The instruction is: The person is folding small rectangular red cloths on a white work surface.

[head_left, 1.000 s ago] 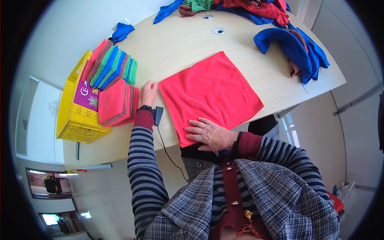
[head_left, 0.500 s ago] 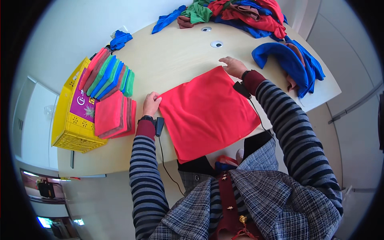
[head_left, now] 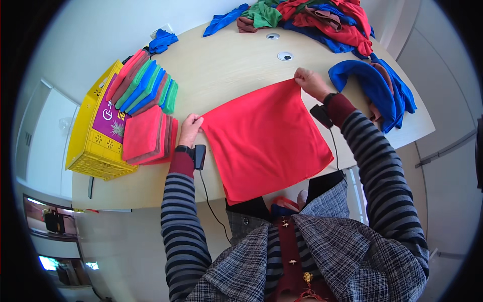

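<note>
In the head view, the left hand (head_left: 189,130) is pinching the far left corner of a red cloth (head_left: 266,143), and the right hand (head_left: 310,83) is gripping its far right corner; the curled fingers are partly hiding both corners. The red cloth is lying across the tabletop (head_left: 229,73), its near end overhanging and covering part of the front edge. Folded cloths (head_left: 142,135) are standing beside a yellow crate (head_left: 103,155), masking much of its side. A heaped cloth pile (head_left: 329,22) is running out of the frame at the top, its separate pieces blurring together.
</note>
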The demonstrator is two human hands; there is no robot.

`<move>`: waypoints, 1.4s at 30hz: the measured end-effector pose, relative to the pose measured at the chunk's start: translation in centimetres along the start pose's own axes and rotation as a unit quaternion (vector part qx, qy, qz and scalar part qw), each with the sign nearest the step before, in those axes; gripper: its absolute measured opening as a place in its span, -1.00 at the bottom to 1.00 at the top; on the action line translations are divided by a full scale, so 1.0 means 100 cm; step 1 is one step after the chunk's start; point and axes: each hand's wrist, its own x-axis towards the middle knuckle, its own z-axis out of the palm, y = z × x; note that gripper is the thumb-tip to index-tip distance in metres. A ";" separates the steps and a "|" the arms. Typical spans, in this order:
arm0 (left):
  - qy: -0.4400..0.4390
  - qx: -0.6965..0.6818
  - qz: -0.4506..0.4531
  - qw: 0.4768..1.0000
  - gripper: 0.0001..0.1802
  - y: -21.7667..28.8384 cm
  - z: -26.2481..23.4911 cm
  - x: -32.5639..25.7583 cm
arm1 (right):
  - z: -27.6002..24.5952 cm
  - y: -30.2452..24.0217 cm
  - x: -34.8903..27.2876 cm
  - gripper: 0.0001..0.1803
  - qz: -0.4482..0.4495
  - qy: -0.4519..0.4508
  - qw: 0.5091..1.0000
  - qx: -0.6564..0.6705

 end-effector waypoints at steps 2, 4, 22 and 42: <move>0.002 -0.032 0.023 0.999 -0.88 0.022 -0.007 -0.018 | -0.031 -0.020 -0.016 -0.89 -0.070 0.037 0.997 0.010; 0.000 -0.034 0.104 0.994 -0.89 0.053 -0.015 -0.037 | -0.067 -0.039 -0.033 -0.90 -0.120 0.064 0.991 -0.020; 0.049 -0.076 0.261 0.961 -0.92 0.277 -0.057 -0.228 | -0.248 -0.141 -0.175 -0.89 -0.227 0.093 0.965 0.094; 0.023 0.073 0.045 0.996 -0.83 0.008 0.011 0.025 | -0.027 0.005 -0.038 -0.88 -0.075 -0.018 0.990 -0.115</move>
